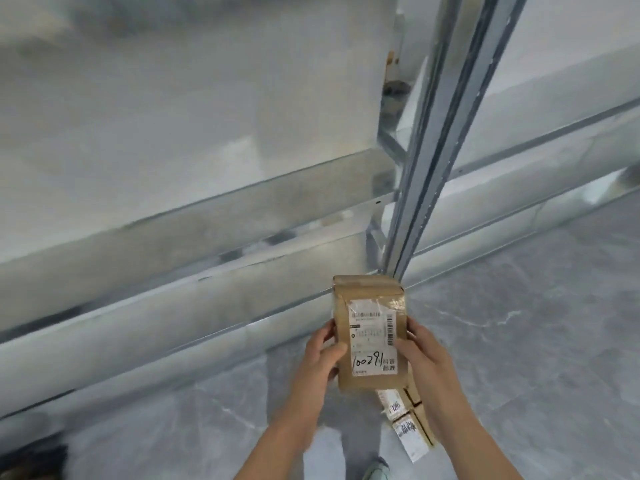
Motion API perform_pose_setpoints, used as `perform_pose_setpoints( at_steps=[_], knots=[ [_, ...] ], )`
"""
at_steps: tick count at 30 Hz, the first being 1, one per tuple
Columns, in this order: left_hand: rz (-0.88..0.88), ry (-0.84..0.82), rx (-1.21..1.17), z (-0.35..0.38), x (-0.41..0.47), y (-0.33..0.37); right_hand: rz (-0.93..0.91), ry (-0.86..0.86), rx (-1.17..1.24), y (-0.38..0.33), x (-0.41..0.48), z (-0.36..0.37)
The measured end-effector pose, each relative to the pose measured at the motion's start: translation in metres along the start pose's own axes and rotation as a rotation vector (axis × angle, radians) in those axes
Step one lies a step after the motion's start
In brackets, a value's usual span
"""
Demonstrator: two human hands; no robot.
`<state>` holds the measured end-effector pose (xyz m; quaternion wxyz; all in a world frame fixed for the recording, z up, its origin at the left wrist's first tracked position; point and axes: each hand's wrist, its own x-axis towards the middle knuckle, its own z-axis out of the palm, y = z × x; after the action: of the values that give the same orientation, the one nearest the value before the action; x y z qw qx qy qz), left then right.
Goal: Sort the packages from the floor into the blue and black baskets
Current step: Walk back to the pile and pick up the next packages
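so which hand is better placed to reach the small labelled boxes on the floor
Right, probably: the small labelled boxes lie below the right hand, while the left hand holds the brown cardboard package on the far side.

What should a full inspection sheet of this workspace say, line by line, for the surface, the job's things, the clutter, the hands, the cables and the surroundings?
Surface: grey marbled floor tiles.
Job's things: one brown held package, white label facing the camera, raised above the floor; more labelled packages lie on the floor next to the right forearm; no basket in view.
Clutter: a dark blurred object at lower left, too blurred to identify.
Hands: left hand and right hand grip the held package by its two sides, thumbs on the front.
Cables: nothing seen.
Surroundings: metal frame rails and an upright post in front of pale panels.
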<state>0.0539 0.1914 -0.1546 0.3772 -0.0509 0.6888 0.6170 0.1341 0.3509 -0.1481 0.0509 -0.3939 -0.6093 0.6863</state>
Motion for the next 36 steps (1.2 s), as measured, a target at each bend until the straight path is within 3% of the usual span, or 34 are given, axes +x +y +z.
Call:
perform_pose_setpoints(
  at_steps=[7, 15, 25, 36],
  knots=[
    [0.188, 0.176, -0.123, -0.106, -0.104, 0.012, -0.147, -0.257, -0.135, -0.033, -0.075, 0.103],
    [0.331, 0.396, -0.190, -0.251, -0.248, -0.026, -0.184, -0.558, -0.201, -0.027, -0.197, 0.249],
    [0.364, 0.709, -0.358, -0.380, -0.394, -0.106, -0.200, -0.894, -0.355, 0.010, -0.344, 0.398],
    [0.295, 1.061, -0.596, -0.444, -0.467, -0.169, -0.195, -1.244, -0.527, 0.056, -0.421, 0.515]
  ],
)
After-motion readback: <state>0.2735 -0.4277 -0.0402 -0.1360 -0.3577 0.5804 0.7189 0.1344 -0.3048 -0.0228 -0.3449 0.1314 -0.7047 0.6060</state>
